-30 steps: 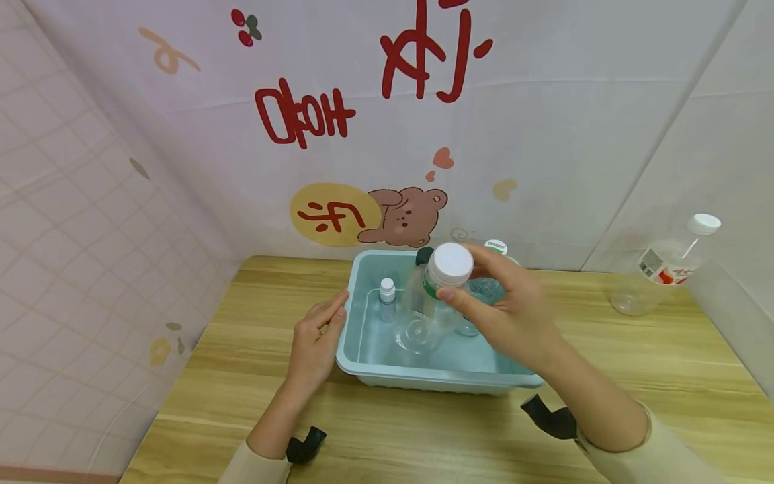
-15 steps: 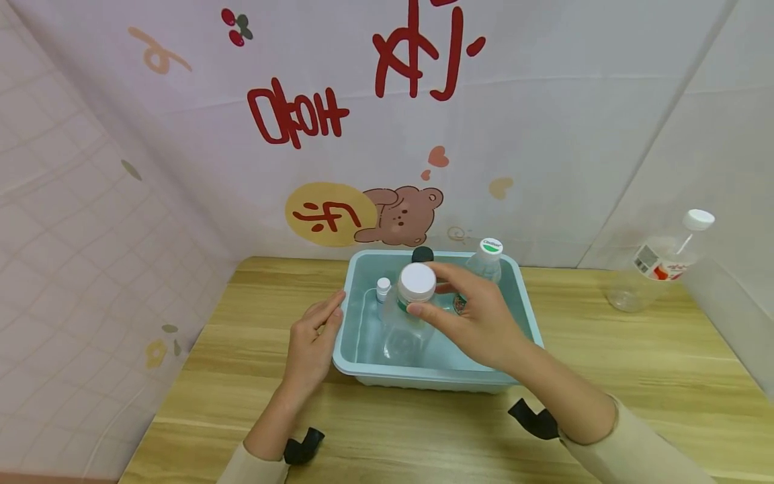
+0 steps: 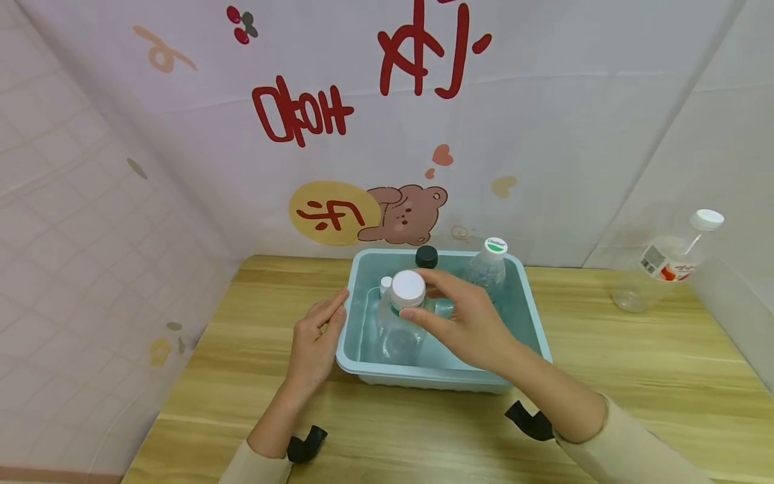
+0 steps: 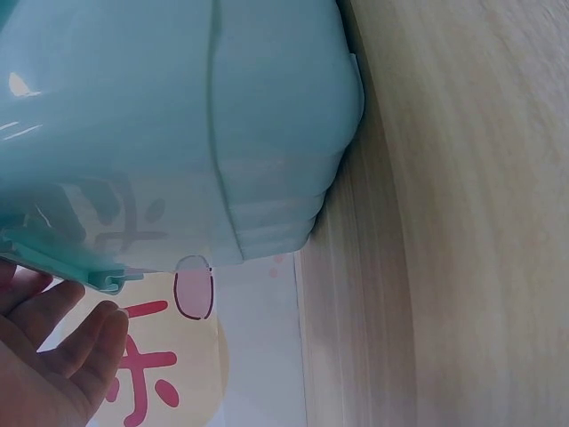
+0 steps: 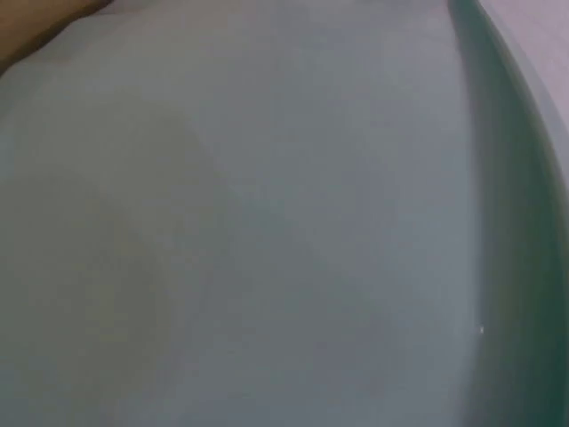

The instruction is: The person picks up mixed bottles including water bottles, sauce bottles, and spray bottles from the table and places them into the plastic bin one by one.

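The held bottle (image 3: 402, 333) partly hides a small white-capped bottle (image 3: 385, 283)

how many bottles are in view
5: white-capped bottle in the right hand; small bottle, black-capped bottle and back-right bottle in the tub; labelled bottle on the table. More may be hidden.

Wall cloth (image 3: 562, 128): red character 乐 (image 3: 331, 216) on a yellow oval (image 3: 335, 191), turned on its side from where I stand; above it, larger red characters (image 3: 418, 54), reading uncertain; tub (image 4: 284, 107): faint reflection of 乐 on its glossy side; clear bottle at right: label (image 3: 668, 262) with barcode and red print, too small to read; bottle in the tub: green-and-white cap (image 3: 496, 246), tiny lettering, illegible from here.
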`<state>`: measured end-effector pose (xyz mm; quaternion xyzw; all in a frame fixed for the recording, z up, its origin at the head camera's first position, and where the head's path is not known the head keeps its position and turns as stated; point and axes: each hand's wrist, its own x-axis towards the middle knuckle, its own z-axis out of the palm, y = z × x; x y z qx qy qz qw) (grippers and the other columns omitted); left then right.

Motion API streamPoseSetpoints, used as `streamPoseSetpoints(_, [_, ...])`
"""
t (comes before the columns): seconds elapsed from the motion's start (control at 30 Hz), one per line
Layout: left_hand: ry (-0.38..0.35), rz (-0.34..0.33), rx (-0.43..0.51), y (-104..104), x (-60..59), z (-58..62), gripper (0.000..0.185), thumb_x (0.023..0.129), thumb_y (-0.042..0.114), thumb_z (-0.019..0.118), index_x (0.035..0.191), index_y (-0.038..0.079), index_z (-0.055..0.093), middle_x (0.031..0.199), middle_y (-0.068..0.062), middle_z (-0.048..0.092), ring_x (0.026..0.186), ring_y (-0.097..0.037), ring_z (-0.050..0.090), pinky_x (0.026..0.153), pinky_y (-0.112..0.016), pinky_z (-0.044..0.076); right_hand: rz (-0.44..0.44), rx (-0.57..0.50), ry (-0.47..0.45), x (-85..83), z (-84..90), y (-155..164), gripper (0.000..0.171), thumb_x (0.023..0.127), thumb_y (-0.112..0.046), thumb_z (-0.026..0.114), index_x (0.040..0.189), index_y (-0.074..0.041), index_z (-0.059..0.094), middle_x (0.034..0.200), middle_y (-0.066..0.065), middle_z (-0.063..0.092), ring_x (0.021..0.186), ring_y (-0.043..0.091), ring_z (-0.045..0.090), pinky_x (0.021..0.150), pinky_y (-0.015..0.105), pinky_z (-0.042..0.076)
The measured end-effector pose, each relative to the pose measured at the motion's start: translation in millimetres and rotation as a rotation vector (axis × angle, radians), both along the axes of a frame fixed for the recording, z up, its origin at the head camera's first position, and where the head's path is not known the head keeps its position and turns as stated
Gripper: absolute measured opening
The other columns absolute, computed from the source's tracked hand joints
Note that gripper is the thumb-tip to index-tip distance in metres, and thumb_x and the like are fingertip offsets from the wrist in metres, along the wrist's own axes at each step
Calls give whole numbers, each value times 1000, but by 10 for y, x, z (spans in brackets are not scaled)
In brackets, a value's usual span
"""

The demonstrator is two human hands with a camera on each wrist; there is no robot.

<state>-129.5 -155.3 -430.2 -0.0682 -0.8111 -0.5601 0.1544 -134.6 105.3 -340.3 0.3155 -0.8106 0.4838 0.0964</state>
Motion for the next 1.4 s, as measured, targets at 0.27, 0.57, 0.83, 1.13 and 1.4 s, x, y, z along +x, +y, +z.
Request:
streamPoseSetpoints(0.27, [13,5,1,13,-16,0,34,107,14,61,140,12,68,142,0,66,133,-17,57,108,-38,47,-9,53,-2,-40,-20,-40,51,91,-21,84,138,-13,65,125,-5,71,110,12,70,92,47,59])
streamPoseSetpoints(0.57, [16,9,0,10,-14,3,34,106,12,61,139,12,69,141,0,66,133,-17,57,107,-27,44,-34,107,-50,-116,-33,-54,52,93,-26,82,141,-15,63,125,-6,71,112,12,70,95,45,57])
streamPoseSetpoints(0.83, [27,9,4,11,-16,0,34,106,11,62,139,11,70,141,-1,66,132,-18,58,105,-16,43,-36,99,-89,-178,-13,-60,53,96,-24,79,144,-13,60,121,-3,72,115,15,67,100,44,55])
streamPoseSetpoints(1.13, [25,0,6,13,-10,11,34,106,11,61,139,9,69,141,-3,66,132,-19,58,104,-16,44,-42,125,-113,-225,13,-79,52,97,-24,78,144,-13,60,122,-2,72,114,15,66,97,43,56])
streamPoseSetpoints(1.4, [20,-6,13,10,-10,15,34,107,11,61,140,9,68,141,-4,66,131,-19,58,102,-14,44,-48,137,-127,-228,39,-90,53,97,-24,78,144,-11,59,122,-1,72,112,15,65,96,43,55])
